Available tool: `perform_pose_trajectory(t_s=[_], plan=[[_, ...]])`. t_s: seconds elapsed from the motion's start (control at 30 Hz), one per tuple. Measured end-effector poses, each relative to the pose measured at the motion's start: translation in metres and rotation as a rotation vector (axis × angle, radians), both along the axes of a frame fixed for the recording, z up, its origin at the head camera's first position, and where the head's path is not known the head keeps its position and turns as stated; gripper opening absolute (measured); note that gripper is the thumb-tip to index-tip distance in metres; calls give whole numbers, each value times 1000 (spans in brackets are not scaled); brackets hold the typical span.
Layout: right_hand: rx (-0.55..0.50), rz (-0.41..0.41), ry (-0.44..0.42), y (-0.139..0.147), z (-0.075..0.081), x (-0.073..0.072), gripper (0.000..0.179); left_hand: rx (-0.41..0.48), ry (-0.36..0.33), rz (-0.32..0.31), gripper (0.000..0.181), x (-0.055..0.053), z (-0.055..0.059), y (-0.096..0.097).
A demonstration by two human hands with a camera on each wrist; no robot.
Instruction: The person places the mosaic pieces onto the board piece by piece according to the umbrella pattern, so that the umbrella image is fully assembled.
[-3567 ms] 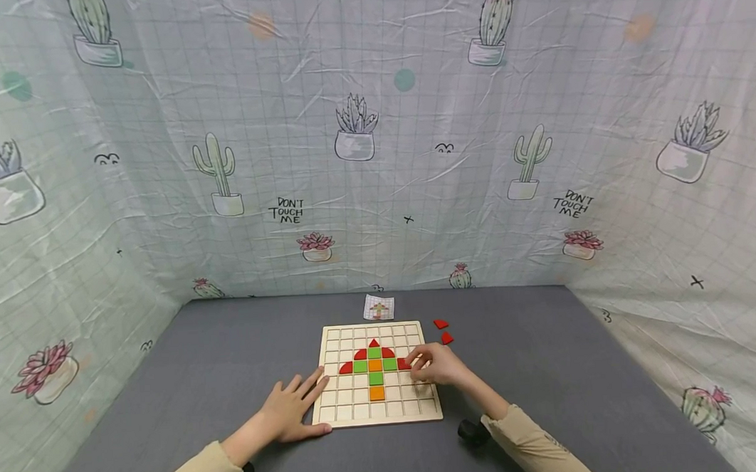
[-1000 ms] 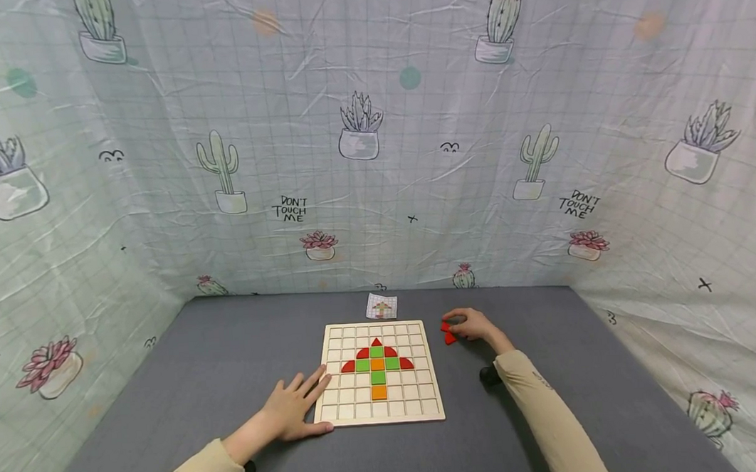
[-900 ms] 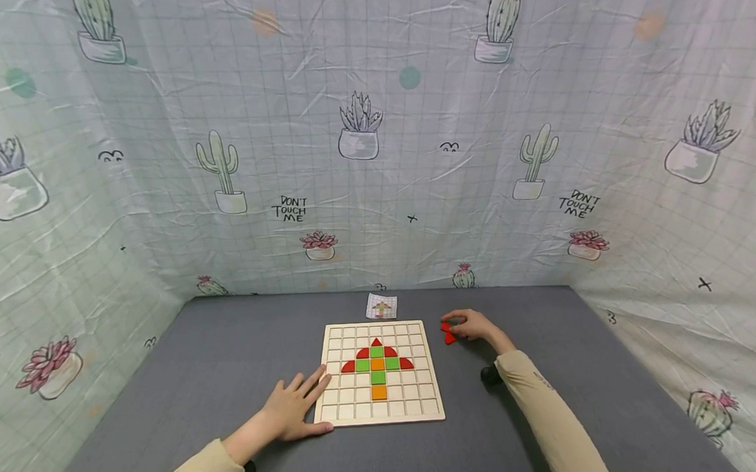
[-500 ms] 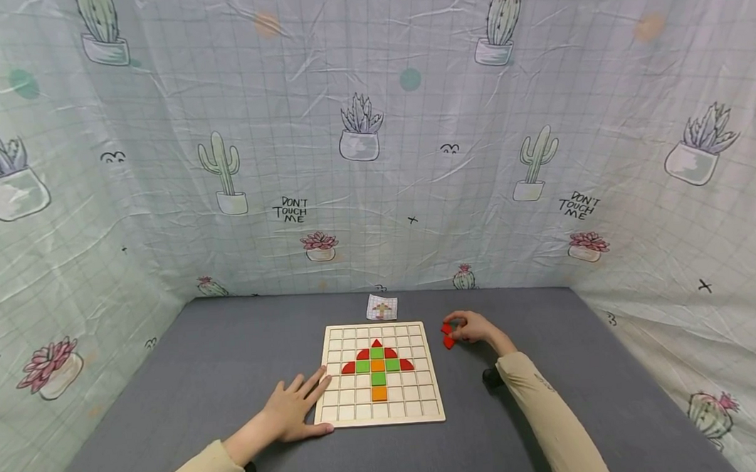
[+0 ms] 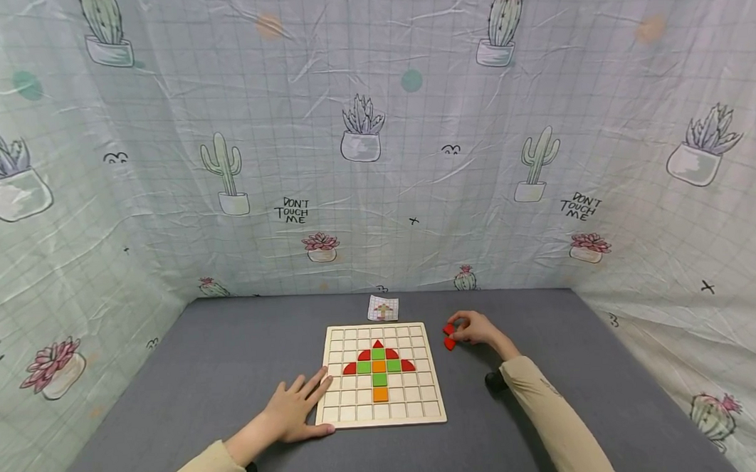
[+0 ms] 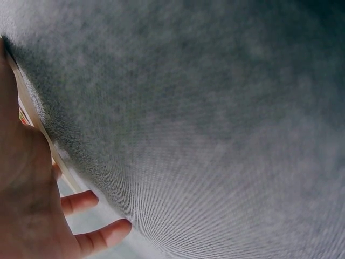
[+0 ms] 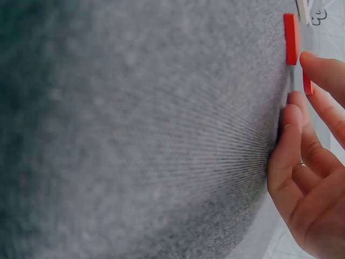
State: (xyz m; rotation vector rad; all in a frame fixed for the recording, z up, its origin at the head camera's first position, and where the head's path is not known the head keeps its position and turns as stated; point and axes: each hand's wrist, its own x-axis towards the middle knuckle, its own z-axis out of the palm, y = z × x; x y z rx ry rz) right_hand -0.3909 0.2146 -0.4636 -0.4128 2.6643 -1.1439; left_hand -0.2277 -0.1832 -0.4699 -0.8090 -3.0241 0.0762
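Note:
In the head view a pale wooden grid board (image 5: pixel 345 413) lies on the grey table, bearing a tree-like pattern of red, green and orange tiles. My left hand (image 5: pixel 289 410) rests with spread fingers at its left edge, fingertips over the rim and thumb by the near left corner. Right of the board, my right hand (image 5: pixel 478 328) pinches a small red tile (image 7: pixel 307 83) between thumb and index finger, the other fingers curled loosely beneath. A second red tile (image 5: pixel 449 344) lies just nearer than the pinched one; the right wrist view shows that second tile edge-on.
Beyond the board lies a small paper card (image 5: pixel 382 308) printed with a similar pattern. Cactus-print cloth (image 5: pixel 364 215) hangs around the back and sides of the table (image 5: pixel 249 350). Each wrist wears a black device, the right one (image 5: pixel 495 382) showing below the sleeve.
My right hand has left the board's right end, where a red tile now sits, and moved out to the two loose red tiles, which have shifted slightly. My left hand has stayed put.

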Motion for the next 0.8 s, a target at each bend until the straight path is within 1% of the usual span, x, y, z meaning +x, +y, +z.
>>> perform_pose_trajectory(t_s=[0.2,0.3,0.4,0.53,0.7,0.8], plan=[[-59,11,-18,0,5,7,38,-4,5,-3,83,0,0,1],[-91,25,-25,-2,7,9,38,-4,-2,-1,83,-1,1,1],[-115,45,-25,-5,10,15,39,-2,-15,2,83,-1,1,2],[-119,65,-7,-12,15,27,39,0,-29,4,83,0,3,1],[-105,109,34,-24,16,46,40,1,-14,-14,83,3,6,1],[-107,140,62,-31,17,56,38,8,-15,-15,83,2,5,0]])
